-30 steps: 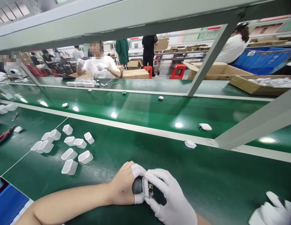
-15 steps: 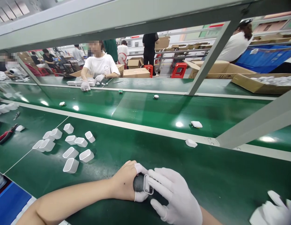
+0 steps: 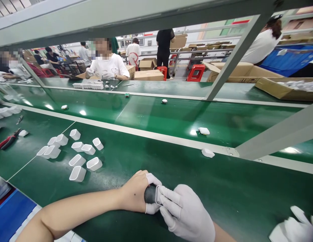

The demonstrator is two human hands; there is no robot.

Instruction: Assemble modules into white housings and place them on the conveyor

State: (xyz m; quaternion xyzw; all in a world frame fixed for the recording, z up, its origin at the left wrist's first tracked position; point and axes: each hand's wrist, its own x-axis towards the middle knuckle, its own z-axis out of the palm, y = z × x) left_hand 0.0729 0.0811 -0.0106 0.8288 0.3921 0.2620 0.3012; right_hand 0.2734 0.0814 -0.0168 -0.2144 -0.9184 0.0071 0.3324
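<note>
My left hand point(image 3: 137, 193), with white covers on its thumb and finger, is wrapped round a small dark grey case point(image 3: 150, 194) with a white rim. My right hand point(image 3: 188, 211) wears a white glove. Its fingers are drawn together against the white-rimmed end of the same case and hide most of that end. Left of my hands, several white open-topped plastic cups point(image 3: 77, 174) lie loosely on the green work surface point(image 3: 136, 151). Ahead of my right hand, a small white piece point(image 3: 208, 153) lies near the pale strip.
Beyond the pale strip runs a green conveyor belt point(image 3: 146, 114) carrying small white parts. Red-handled pliers point(image 3: 7, 140) lie at far left. A slanted metal post point(image 3: 277, 134) stands at right, with white gloves or cloth point(image 3: 292, 225) below. Across the belt sits a co-worker point(image 3: 107, 65).
My right hand's fingers have closed from spread apart onto the case's white-rimmed end. The belt parts have shifted slightly left. The co-worker's hands have drawn back from the belt.
</note>
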